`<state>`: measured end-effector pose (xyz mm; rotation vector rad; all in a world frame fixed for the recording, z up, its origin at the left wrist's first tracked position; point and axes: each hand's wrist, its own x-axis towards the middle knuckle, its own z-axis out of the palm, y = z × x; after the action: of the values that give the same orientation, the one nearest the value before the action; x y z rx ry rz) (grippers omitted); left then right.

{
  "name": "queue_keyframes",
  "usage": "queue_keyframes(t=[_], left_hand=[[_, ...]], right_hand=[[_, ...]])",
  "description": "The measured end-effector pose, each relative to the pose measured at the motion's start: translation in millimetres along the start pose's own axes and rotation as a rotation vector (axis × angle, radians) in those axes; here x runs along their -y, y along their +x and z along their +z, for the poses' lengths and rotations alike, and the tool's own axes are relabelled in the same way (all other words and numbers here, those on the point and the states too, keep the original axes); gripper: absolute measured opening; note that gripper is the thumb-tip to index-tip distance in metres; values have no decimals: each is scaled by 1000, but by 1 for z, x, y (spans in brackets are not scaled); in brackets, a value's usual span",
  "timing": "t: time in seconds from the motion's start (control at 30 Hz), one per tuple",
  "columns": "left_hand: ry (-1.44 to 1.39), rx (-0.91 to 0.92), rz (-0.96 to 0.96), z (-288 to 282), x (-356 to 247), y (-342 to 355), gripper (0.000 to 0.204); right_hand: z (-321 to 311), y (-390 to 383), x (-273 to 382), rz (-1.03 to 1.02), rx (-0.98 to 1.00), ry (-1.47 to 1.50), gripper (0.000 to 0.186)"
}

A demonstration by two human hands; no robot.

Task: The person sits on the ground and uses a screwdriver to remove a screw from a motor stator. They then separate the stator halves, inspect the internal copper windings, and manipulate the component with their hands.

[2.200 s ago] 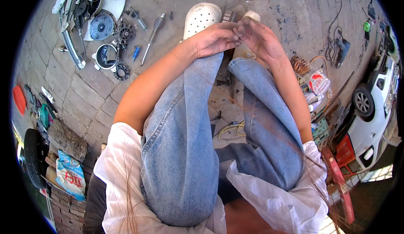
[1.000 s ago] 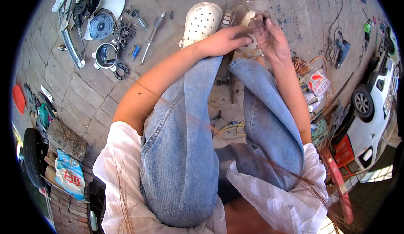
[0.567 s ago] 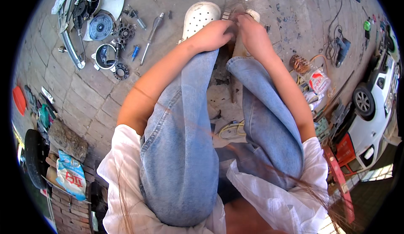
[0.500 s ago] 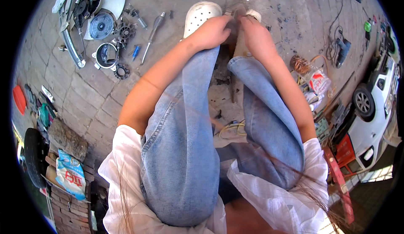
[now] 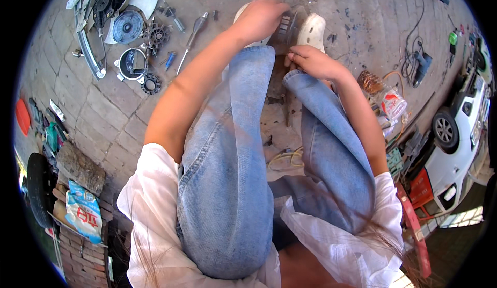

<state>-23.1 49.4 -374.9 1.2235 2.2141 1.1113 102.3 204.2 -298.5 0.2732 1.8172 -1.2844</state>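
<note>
My left hand [image 5: 262, 17] is above my left shoe, its fingers curled onto the edge of a dark grey slotted part [image 5: 284, 25] that stands between my feet. The far side of this part is blurred, and its kind cannot be made out. My right hand [image 5: 313, 62] is beside my right knee, nearer to me than the left. Its fingers are bent and drawn together; anything small in them is hidden. Under that hand, between my legs, a brownish upright edge [image 5: 288, 109] shows. A white clog [image 5: 311, 31] is on my right foot.
On the paving to the left lie a screwdriver [image 5: 193, 39], a blue-handled tool [image 5: 170, 60], a round disc [image 5: 128, 26] and a ring-shaped housing [image 5: 131, 64]. At right are a plastic jar [image 5: 392, 103], a corded power tool [image 5: 422, 69] and a white toy-like car [image 5: 463, 138].
My left hand has moved up and slightly left-to-right over the shoe. My right hand has come back toward my knee, away from the shoe tip, and the hands are farther apart.
</note>
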Motion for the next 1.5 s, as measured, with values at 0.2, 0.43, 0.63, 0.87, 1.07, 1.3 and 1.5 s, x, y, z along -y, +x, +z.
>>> queue_keyframes(t=[0.2,0.43,0.63,0.87,1.07,1.3,1.5], left_hand=[[-53,-63,19,1,15,-8,34],[-91,-34,-20,-2,10,5,32],[-179,-54,59,23,17,41,28],[-262,-102,-132,12,-2,61,24],[-698,14,-227,3,-19,30,21],[-604,65,-285,-52,-6,-20,23],[-645,-130,-291,-70,-2,0,24]], right_hand=[[13,18,25,-120,-97,187,25],[-52,19,-15,-454,-370,1541,20],[-43,13,0,-388,-406,1439,17],[-48,-1,12,-450,-346,1400,17],[-47,-44,29,-552,-284,1266,15],[-58,-75,42,-859,-206,1602,12],[-62,-74,44,-737,-371,1618,10]])
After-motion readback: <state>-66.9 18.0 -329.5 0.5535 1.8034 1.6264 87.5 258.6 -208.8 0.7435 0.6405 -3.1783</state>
